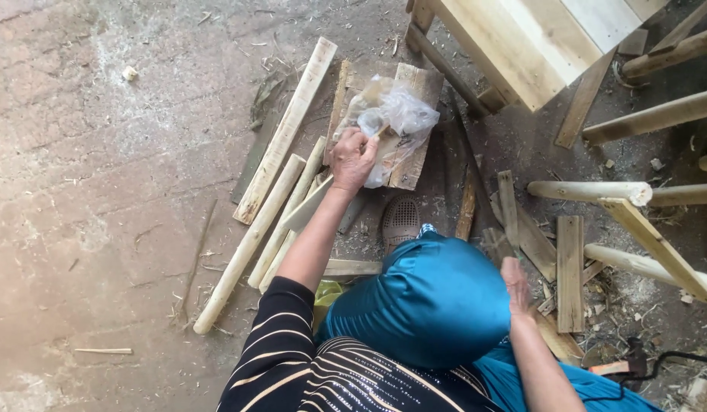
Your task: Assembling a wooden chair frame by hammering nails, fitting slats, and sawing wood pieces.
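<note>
left hand [353,159] closed round thin pale wooden stick [372,140], reaching into crumpled clear plastic bag [393,114] | bag lies on short weathered plank [414,126] on dusty concrete floor [101,191] (pale round poles [246,244] just beside) | right hand [515,284] flat, fingers loose, resting on teal satin-clad knee [430,301], holding nothing

Clear plastic bag [392,114]: one. Round pale wooden poles lying together on the floor [250,240]: three. Slotted shoe [400,221]: one; hands in view: two.
</note>
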